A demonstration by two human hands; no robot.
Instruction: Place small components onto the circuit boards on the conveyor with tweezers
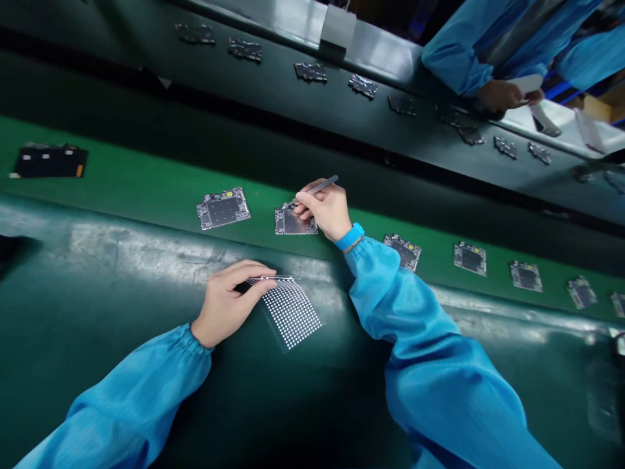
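My right hand (326, 208) pinches a thin grey tool (323, 185), its tip down on a small circuit board (291, 221) lying on the green belt (146, 185). My left hand (229, 299) rests on the dark bench in front, fingers curled and pressing the near corner of a clear sheet dotted with small white stickers (290, 312). Both arms wear blue sleeves, and a blue band circles the right wrist.
More circuit boards lie along the green belt, one (223, 208) left of my right hand and several to its right (403, 251). A black board (49, 161) lies far left. A second dark belt behind carries more boards. Another person's hand (502, 94) works at top right.
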